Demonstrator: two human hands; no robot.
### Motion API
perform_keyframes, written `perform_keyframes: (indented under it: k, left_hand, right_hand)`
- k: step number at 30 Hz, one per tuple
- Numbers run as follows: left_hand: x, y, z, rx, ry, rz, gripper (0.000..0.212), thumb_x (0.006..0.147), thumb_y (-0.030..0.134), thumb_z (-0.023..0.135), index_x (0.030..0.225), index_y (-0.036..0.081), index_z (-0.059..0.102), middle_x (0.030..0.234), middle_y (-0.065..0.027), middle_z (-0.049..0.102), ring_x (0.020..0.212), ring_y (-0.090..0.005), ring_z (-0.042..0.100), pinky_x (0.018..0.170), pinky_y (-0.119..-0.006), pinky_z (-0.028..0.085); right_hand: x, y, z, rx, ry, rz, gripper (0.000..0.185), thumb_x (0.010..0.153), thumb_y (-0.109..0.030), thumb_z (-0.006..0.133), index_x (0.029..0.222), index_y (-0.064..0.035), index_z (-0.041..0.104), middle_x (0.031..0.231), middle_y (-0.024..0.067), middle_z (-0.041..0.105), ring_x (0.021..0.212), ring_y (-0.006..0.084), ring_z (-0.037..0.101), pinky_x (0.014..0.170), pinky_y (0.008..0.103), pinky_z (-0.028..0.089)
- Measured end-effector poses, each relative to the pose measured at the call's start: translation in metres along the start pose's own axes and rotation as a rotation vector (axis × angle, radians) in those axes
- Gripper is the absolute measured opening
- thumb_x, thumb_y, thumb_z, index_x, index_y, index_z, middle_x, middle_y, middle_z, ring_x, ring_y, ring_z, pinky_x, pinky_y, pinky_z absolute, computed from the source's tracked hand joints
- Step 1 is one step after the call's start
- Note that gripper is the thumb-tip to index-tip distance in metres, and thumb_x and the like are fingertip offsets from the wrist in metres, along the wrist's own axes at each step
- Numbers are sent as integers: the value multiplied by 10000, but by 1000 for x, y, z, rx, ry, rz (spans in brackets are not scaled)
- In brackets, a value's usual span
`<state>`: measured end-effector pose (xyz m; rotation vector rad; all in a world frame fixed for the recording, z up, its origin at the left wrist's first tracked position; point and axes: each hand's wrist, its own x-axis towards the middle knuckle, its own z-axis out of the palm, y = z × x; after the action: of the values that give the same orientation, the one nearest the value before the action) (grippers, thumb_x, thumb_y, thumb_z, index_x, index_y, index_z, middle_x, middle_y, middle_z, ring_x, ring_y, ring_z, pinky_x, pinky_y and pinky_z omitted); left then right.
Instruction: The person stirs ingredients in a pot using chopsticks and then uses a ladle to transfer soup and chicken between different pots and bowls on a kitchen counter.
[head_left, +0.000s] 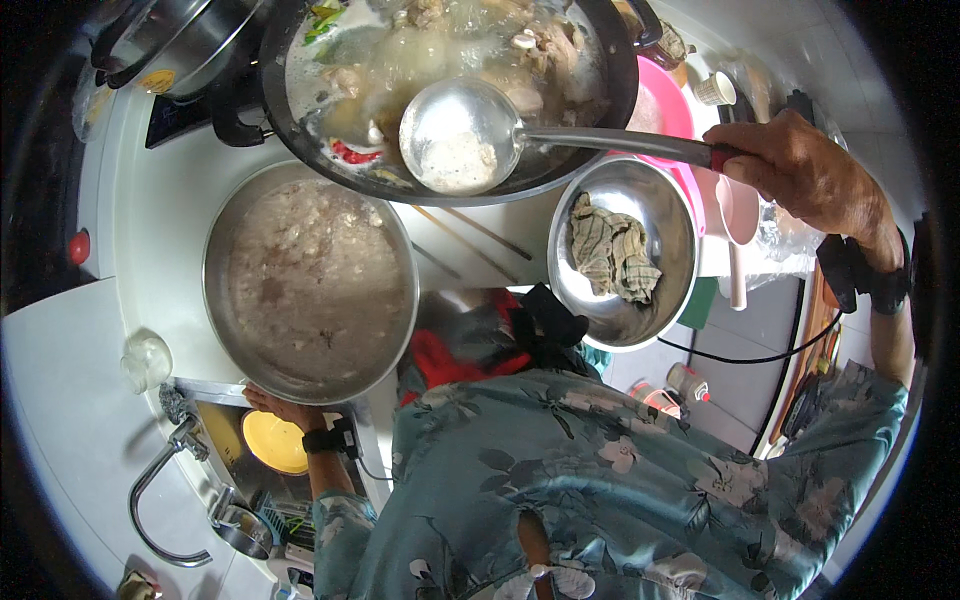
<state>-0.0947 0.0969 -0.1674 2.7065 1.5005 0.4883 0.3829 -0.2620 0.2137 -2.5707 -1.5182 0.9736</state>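
Note:
My right hand (795, 176) grips the handle of a steel ladle (570, 138). The ladle's bowl, with pale foamy liquid in it, is over the near rim of a black wok (450, 198). Broth in the wok holds pieces of meat, a red chili (352, 154) and green scallion (324, 21). To the left, a large steel basin (409, 322) contains greyish-brown, frothy liquid. At that basin's near side is my left hand (281, 409), beside the sink; the basin hides part of its fingers, so its grip is unclear.
A steel bowl (667, 300) with a checked cloth (615, 251) stands on the right. Chopsticks (472, 244) lie between basin and bowl. Pink containers (739, 206) and a paper cup (715, 89) are at right. A faucet (146, 480) arches near the sink holding a yellow bowl (274, 442).

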Motion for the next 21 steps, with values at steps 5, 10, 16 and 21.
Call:
perform_keyframes:
  k: [5,10,16,21]
  left_hand:
    - [1,-10,1,129,-21,142,794,813,453,478,1337,-35,135,1375,-267,138,1281,-396,123,1049,-456,118]
    - [1,-7,2,214,-67,69,750,804,416,481,1297,-76,203,1340,-296,192,1270,-415,130,1048,-457,111]
    - [5,3,-5,318,-29,222,683,817,399,426,1250,-107,276,1305,-314,247,1252,-431,168,1048,-466,119]
    - [15,37,-35,517,-354,-30,697,819,396,428,1256,-116,250,1314,-308,239,1260,-414,167,1059,-447,113]
  right_hand:
    - [3,-18,-13,187,-17,51,434,876,-338,470,1003,68,558,518,79,519,366,110,466,367,240,385]
    - [8,-36,-9,310,-53,51,472,863,-375,465,988,69,564,559,94,549,423,140,510,424,268,424]
    - [41,-84,12,262,-262,62,297,900,-250,421,843,9,553,635,136,523,573,212,506,600,369,435]
    - [74,-79,85,396,29,-417,168,837,-69,395,767,35,506,635,155,484,619,284,509,615,391,441]
